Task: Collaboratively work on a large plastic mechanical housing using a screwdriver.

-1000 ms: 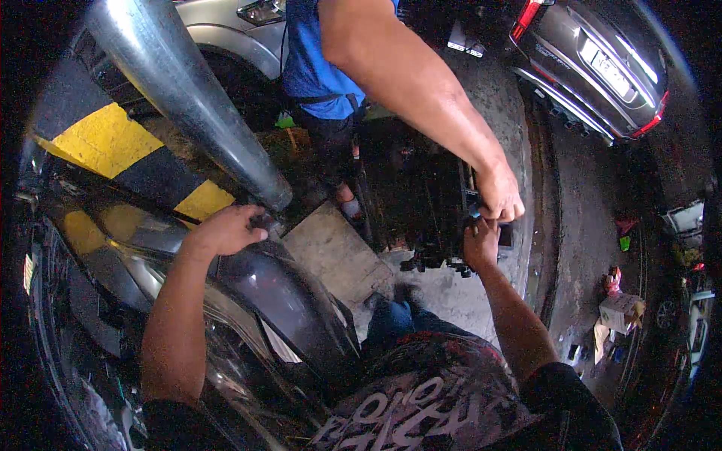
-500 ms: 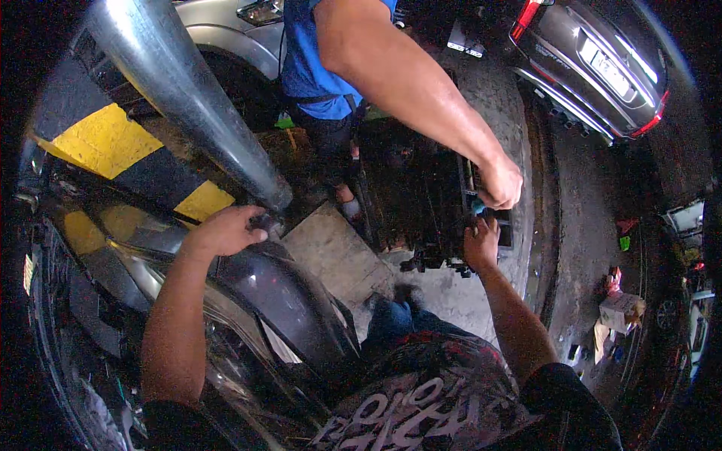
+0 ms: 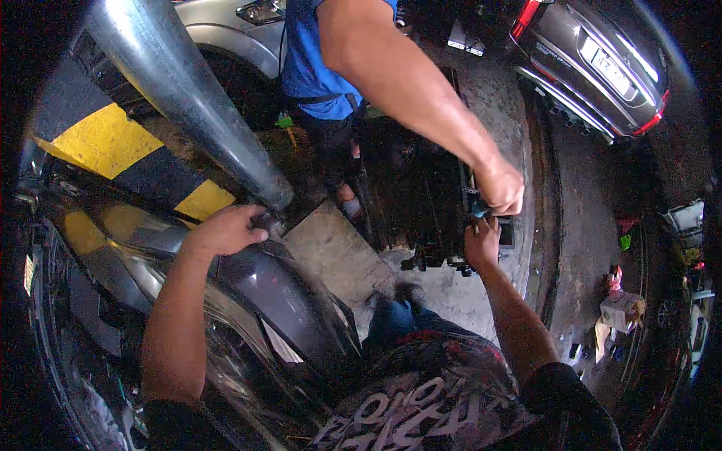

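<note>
My left hand (image 3: 226, 229) reaches out over a glossy dark grey vehicle body panel (image 3: 267, 282). Its fingers curl over a small dark piece (image 3: 263, 223) close to the lower end of a thick metal post; what that piece is does not show. On the right, my right hand (image 3: 482, 242) is closed at the corner of a dark metal frame (image 3: 432, 259), its grip hidden by its own fingers. Just beyond it, a co-worker's fist (image 3: 502, 189) presses down by a small bluish thing (image 3: 478, 204) that almost meets my fingertips.
The metal post (image 3: 199, 105) slants across the upper left, beside yellow and black stripes (image 3: 105, 141). A co-worker in a blue shirt (image 3: 308, 56) stands opposite. A pale board (image 3: 331, 240) lies below. A parked dark car (image 3: 594, 64) and a cardboard box (image 3: 622, 310) are at the right.
The co-worker's forearm and fist have shifted slightly downward and right. My two hands stay almost where they were.
</note>
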Motion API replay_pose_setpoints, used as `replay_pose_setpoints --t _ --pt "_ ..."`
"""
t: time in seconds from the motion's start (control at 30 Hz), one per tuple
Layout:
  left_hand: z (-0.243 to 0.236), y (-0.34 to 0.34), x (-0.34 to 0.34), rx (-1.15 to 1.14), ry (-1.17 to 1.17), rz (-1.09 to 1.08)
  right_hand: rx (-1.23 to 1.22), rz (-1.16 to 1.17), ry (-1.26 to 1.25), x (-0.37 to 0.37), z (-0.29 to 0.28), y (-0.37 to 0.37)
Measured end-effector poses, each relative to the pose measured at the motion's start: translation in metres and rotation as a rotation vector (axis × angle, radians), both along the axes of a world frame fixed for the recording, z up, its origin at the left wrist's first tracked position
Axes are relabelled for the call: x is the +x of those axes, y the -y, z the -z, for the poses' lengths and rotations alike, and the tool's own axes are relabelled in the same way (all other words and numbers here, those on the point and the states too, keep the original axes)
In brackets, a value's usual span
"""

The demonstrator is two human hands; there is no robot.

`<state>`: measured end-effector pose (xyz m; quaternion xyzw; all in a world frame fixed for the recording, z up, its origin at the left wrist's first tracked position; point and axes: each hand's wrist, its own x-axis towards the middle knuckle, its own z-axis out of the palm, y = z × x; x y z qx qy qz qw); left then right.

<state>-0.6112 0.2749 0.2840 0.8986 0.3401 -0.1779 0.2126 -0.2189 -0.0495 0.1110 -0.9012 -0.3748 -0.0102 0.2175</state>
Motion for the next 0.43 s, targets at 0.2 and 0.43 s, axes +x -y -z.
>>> replay_pose_setpoints --t 0.2,0.43 --pt "-0.0013 0.0001 0.0013 -0.010 -0.006 -0.013 0.085 -0.041 0.075 0.0033 0.0071 0.0017" --pt "0.0025 -0.0023 -0.0004 -0.026 0.007 -0.020 -0.048 0.036 0.030 0.0053 0.0108 0.0026"
